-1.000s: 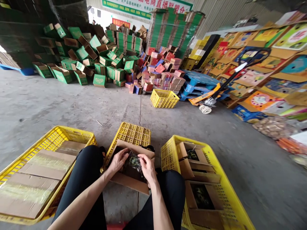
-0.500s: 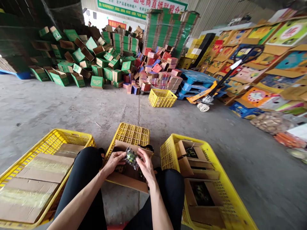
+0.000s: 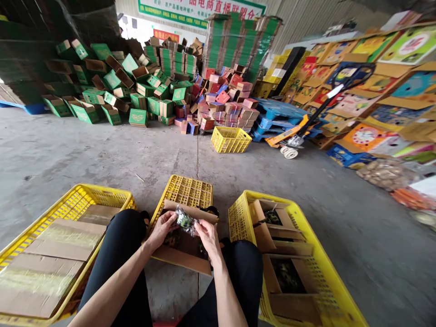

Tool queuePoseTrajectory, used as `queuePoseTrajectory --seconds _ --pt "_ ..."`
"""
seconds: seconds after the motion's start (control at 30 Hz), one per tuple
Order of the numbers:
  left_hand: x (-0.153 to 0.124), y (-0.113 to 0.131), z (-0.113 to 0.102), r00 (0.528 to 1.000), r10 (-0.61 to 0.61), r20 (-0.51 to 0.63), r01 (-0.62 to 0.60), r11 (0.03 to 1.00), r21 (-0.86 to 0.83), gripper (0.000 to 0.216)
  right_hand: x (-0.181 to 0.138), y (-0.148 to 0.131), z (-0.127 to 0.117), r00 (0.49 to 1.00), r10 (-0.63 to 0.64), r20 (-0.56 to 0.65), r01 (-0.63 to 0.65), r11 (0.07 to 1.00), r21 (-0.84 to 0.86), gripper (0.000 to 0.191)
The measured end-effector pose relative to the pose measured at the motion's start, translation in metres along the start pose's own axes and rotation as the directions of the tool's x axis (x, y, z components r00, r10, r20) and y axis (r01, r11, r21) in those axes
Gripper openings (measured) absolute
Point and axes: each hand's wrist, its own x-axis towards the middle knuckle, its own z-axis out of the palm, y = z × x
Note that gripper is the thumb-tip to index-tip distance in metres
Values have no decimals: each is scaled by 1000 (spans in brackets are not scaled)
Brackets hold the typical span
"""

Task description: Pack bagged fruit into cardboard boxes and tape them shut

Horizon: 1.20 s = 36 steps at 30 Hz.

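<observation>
Between my two hands is a clear plastic packet [image 3: 184, 221] with something green in it. My left hand [image 3: 164, 228] pinches its left end, and my right hand [image 3: 206, 234] pinches its right end. What the green content is, I cannot make out. Below the packet stands an open cardboard box [image 3: 180, 257] with dark, shiny packets partly seen inside. The box rests on an upturned yellow crate [image 3: 187, 190] between my knees. Behind my right hand, a black looped object [image 3: 213, 210] lies at the box's far flap.
A yellow crate [image 3: 102, 193] on the left holds taped cardboard boxes [image 3: 44, 272]. On the right, another yellow crate [image 3: 327, 272] holds open boxes with dark packets. Farther off are a small yellow crate [image 3: 230, 139], a pallet jack [image 3: 296, 136] and piled cartons [image 3: 138, 117].
My right hand has closed from spread fingers to a pinch on the packet's right end. The packet is now stretched flatter between both hands.
</observation>
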Motion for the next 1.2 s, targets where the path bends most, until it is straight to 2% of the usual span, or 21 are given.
queuePoseTrajectory --seconds 0.13,0.27,0.4,0.63,0.77,0.9,1.0,1.2 --pt "-3 4 2 996 -69 49 71 997 -35 60 -2 -5 0 1000 10 -25 -10 999 36 57" --pt "-6 4 2 992 -71 104 70 997 14 48 -4 -9 0 1000 3 -4 -3 1000 20 55" --pt "-5 3 1 994 -58 93 56 998 30 46 -5 -10 2 1000 -22 19 22 1000 0 58" --pt "-5 4 2 999 -25 47 23 998 61 49 -2 -11 2 990 46 -130 -36 996 77 60" --pt "-6 4 2 1000 -23 -14 24 995 96 52 -3 -13 4 982 76 -172 -53 990 132 62" --pt "-5 3 2 999 -34 -10 34 994 103 54 -2 -14 4 977 77 -199 -47 988 150 63" --pt "-3 2 0 999 -39 -4 39 993 108 54 -2 -13 3 977 104 -184 -79 987 138 65" --pt "-5 4 1 999 -41 34 37 993 111 52 -5 -10 1 979 196 -47 -191 977 96 62"
